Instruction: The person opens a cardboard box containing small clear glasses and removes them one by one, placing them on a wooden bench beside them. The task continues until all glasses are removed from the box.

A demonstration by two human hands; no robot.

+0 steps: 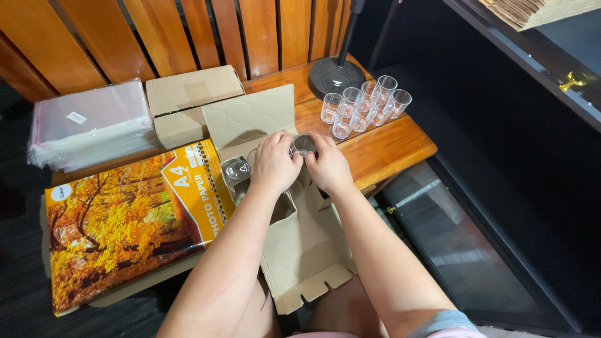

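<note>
One head-worn camera looks steeply down, close over the wooden table [388,150].

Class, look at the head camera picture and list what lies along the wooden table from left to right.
Stack of clear plastic sleeves → photo paper pack with autumn trees → closed cardboard boxes → left hand → right hand → cluster of clear glasses.

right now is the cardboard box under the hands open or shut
Open: the cardboard box has its flaps spread out, and a clear glass shows inside its dividers.
</note>
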